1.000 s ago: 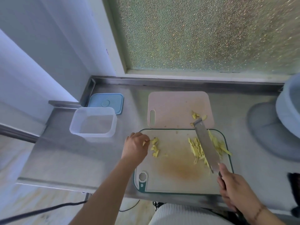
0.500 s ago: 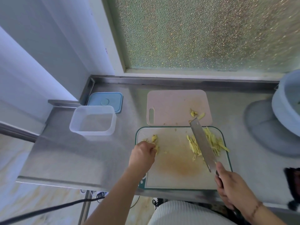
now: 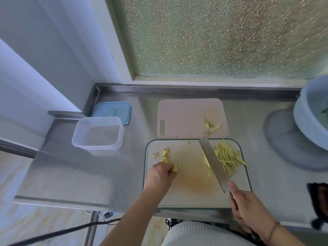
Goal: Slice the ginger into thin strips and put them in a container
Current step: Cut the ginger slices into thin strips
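Note:
On the white cutting board, a pile of thin ginger strips lies at the right. A few ginger chunks lie at the board's left. My left hand pinches a ginger piece there. My right hand grips the handle of a cleaver, its blade angled over the board beside the strips. A clear plastic container stands on the steel counter to the left, with nothing visible inside.
A pink cutting board with a few ginger scraps lies behind the white one. A blue lid rests behind the container. A pale blue basin stands at the right. The counter's front edge runs just below the board.
My left hand moved from the board's upper left down toward me and now pinches a ginger piece. The cleaver stays angled beside the strips.

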Demonstrator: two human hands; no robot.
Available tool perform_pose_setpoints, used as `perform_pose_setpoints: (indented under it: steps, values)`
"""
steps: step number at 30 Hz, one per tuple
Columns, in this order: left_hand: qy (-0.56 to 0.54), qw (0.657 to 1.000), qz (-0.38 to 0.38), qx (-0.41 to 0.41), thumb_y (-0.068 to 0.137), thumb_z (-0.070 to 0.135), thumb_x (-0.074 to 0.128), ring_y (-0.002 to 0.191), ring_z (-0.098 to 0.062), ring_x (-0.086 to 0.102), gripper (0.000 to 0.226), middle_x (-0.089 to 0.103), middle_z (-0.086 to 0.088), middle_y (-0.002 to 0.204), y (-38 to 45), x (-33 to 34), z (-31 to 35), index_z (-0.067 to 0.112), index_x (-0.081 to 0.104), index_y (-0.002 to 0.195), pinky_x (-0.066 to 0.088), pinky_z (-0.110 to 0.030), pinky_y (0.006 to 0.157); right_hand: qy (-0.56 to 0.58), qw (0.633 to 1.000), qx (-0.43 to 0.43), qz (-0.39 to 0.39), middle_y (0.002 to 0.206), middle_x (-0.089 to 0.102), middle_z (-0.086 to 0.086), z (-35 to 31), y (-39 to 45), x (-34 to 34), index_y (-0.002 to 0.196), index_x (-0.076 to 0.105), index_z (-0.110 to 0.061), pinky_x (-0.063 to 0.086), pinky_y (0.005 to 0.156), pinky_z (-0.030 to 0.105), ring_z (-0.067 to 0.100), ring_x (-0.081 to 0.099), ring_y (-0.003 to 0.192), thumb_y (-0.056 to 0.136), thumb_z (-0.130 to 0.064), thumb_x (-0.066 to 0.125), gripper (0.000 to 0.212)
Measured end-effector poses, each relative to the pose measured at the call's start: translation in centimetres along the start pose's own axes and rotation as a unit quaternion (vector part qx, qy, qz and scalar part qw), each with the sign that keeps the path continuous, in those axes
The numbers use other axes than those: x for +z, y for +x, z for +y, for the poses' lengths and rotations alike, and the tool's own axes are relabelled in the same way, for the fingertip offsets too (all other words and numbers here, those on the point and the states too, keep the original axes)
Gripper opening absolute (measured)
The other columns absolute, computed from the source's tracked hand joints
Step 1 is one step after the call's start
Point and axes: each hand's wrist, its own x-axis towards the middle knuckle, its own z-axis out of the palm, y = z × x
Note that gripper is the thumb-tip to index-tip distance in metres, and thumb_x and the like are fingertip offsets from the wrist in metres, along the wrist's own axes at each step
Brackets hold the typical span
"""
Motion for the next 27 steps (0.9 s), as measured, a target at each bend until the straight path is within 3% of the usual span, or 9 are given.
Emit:
perform_pose_setpoints:
  steps: [4,6,12,21,24,27]
  values:
    - [-0.029,0.999,0.006,0.025,0.082,0.011,0.071,0.067,-0.021,0.054,0.009,0.062,-0.003,0.073,-0.2,2.4,2.2,0.009,0.065,0.075,0.047,-0.033,0.061,-0.081,0.996,-0.033,0.005,0.040,0.034,0.000,0.5,0.5,0.0,0.052,0.033,-0.016,0.025,0.037,0.019,0.011,0.028,0.030,0.094,-0.057,0.033,0.058]
    - [-0.042,0.998,0.014,0.042,0.081,0.016,0.069,0.067,-0.021,0.057,0.004,0.065,-0.002,0.076,-0.1,3.9,3.6,0.012,0.070,0.080,0.047,-0.029,0.060,-0.116,0.993,-0.037,0.012,0.039,0.038,-0.003,0.9,0.9,0.0,0.051,0.035,-0.017,0.029,0.043,0.020,0.009,0.033,0.032,0.093,-0.059,0.030,0.060]
    - [-0.036,0.994,0.058,0.090,0.079,0.031,0.064,0.060,-0.014,0.060,0.019,0.067,0.007,0.073,0.2,5.9,5.4,0.017,0.075,0.085,0.050,-0.023,0.050,-0.159,0.987,-0.038,0.003,0.041,0.046,-0.002,2.4,2.2,0.3,0.051,0.041,-0.017,0.040,0.057,0.029,0.011,0.048,0.047,0.077,-0.073,0.022,0.065]
    - [-0.017,0.975,0.084,0.205,0.089,0.035,0.069,0.066,-0.016,0.058,0.026,0.063,0.000,0.075,1.1,4.6,3.3,0.010,0.074,0.085,0.053,-0.027,0.062,-0.161,0.986,-0.043,-0.008,0.048,0.048,-0.001,2.5,3.1,0.8,0.058,0.044,-0.015,0.043,0.062,0.027,0.004,0.047,0.049,0.082,-0.066,0.024,0.060]
    - [-0.047,0.958,0.089,0.267,0.088,0.015,0.075,0.081,-0.023,0.064,0.014,0.068,-0.010,0.092,1.4,4.9,3.2,0.002,0.075,0.090,0.056,-0.032,0.075,-0.187,0.981,-0.051,0.001,0.051,0.051,0.001,2.7,3.2,0.8,0.058,0.046,-0.014,0.042,0.060,0.024,0.006,0.053,0.055,0.078,-0.081,0.016,0.076]
    - [-0.056,0.949,0.064,0.303,0.089,0.003,0.075,0.088,-0.030,0.069,0.006,0.072,-0.014,0.102,1.6,5.9,2.7,-0.001,0.077,0.092,0.057,-0.039,0.078,-0.174,0.983,-0.048,0.015,0.064,0.062,0.000,3.0,2.9,1.4,0.065,0.058,-0.010,0.042,0.063,0.020,0.005,0.058,0.064,0.055,-0.099,0.001,0.106]
